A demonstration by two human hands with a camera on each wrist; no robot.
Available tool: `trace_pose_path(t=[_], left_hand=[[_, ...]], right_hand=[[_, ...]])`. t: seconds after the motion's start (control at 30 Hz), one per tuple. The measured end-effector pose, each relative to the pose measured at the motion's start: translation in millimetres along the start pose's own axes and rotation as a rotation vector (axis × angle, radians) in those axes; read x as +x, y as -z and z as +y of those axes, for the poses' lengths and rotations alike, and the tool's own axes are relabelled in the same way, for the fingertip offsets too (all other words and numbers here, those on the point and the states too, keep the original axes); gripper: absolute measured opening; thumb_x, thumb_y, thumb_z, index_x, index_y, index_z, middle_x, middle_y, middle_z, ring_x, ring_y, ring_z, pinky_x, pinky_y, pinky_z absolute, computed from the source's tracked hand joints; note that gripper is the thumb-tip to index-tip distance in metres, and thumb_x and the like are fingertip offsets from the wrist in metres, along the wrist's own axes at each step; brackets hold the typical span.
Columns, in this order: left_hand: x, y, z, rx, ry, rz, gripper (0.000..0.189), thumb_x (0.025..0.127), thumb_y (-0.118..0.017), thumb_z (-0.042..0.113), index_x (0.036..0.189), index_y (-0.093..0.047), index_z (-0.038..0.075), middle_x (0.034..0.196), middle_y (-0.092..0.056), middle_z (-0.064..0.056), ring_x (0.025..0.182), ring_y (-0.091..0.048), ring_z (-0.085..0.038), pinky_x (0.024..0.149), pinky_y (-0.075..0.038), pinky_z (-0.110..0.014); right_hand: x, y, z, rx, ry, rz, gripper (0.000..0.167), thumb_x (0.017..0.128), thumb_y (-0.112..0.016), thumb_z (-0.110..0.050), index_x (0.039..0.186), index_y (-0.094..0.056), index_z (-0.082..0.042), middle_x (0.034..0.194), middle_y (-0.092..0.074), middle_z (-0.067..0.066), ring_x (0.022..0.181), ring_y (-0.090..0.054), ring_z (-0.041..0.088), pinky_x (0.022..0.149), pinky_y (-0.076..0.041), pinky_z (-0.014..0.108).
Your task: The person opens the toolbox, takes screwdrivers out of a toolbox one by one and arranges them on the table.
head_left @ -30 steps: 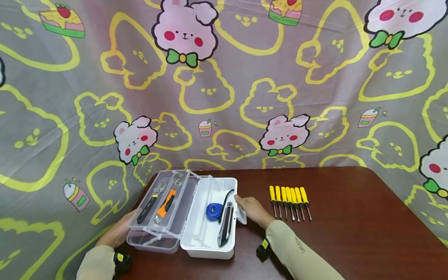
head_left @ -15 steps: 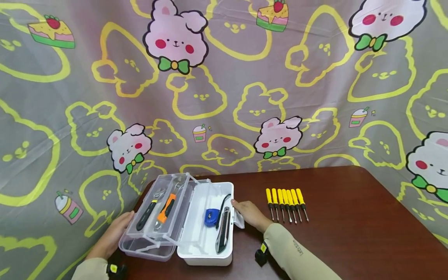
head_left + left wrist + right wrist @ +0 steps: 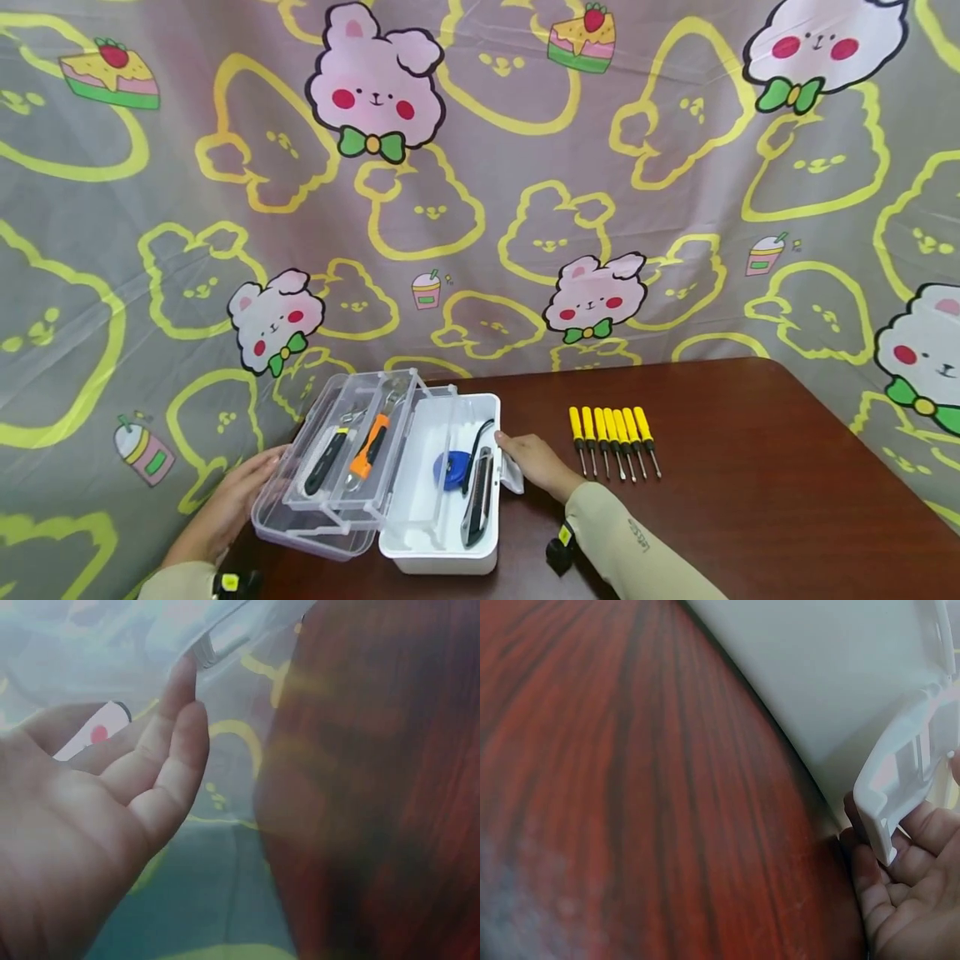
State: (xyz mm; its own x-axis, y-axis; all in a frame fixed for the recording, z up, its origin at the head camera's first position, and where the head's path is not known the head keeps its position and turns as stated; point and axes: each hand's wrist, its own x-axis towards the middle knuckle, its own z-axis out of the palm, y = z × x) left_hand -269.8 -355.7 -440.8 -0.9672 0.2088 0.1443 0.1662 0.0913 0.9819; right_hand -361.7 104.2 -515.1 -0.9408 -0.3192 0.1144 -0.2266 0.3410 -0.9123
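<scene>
A white toolbox [image 3: 438, 565] sits with its clear lid [image 3: 315, 543] swung to the left and tilted. The clear tray hinged to it holds a black-handled adjustable wrench [image 3: 327, 462] and an orange-handled one [image 3: 370, 447]. Inside the white base are a blue tape measure [image 3: 450, 477], a utility knife [image 3: 477, 500] and a thin black bent tool [image 3: 471, 467]. My left hand [image 3: 234, 500] supports the lid's outer edge, fingers fairly straight in the left wrist view. My right hand [image 3: 538, 464] grips the base's right side, thumb at the rim and fingers beside the white latch [image 3: 900, 772].
Several yellow-handled screwdrivers [image 3: 615, 433] lie in a row on the brown table [image 3: 750, 483], right of my right hand. A patterned curtain [image 3: 480, 208] hangs behind the table and along its left side.
The left hand came up at the lid's outer edge. The lid and tray have tilted, and the tray with both wrenches has shifted right towards the base. The right hand keeps its grip.
</scene>
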Motion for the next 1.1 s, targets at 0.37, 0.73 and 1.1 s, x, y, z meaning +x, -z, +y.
trace_pose_path(t=[0.37, 0.73, 1.1], left_hand=[[-5.7, -18.1, 30.2, 0.144, -0.009, 0.023, 0.053, 0.106, -0.039, 0.016, 0.146, -0.023, -0.013, 0.128, -0.055, 0.014, 0.115, -0.052, 0.000, 0.089, -0.043, -0.017], [-14.4, -34.0, 40.6, 0.197, -0.031, -0.033, 0.058, 0.103, -0.042, 0.017, 0.151, -0.018, -0.007, 0.152, -0.030, 0.008, 0.125, -0.028, 0.015, 0.114, -0.017, -0.034], [-16.7, -49.9, 52.9, 0.166, -0.016, -0.010, 0.077, 0.094, -0.057, 0.010, 0.155, -0.011, 0.001, 0.160, -0.003, -0.020, 0.141, -0.009, -0.016, 0.110, 0.002, -0.059]], right_hand=[[4.4, 1.6, 4.3, 0.018, -0.007, 0.010, 0.055, 0.099, -0.047, -0.052, 0.084, -0.072, -0.006, 0.078, -0.064, 0.003, 0.074, -0.058, 0.015, 0.070, -0.047, 0.033], [0.9, 0.0, 3.2, 0.015, -0.002, 0.005, 0.056, 0.100, -0.045, -0.051, 0.084, -0.072, -0.005, 0.076, -0.065, 0.002, 0.071, -0.059, 0.015, 0.068, -0.048, 0.032], [0.3, 1.1, -1.2, 0.012, 0.000, -0.009, 0.056, 0.100, -0.045, -0.051, 0.087, -0.073, -0.005, 0.080, -0.066, 0.003, 0.075, -0.059, 0.015, 0.071, -0.048, 0.033]])
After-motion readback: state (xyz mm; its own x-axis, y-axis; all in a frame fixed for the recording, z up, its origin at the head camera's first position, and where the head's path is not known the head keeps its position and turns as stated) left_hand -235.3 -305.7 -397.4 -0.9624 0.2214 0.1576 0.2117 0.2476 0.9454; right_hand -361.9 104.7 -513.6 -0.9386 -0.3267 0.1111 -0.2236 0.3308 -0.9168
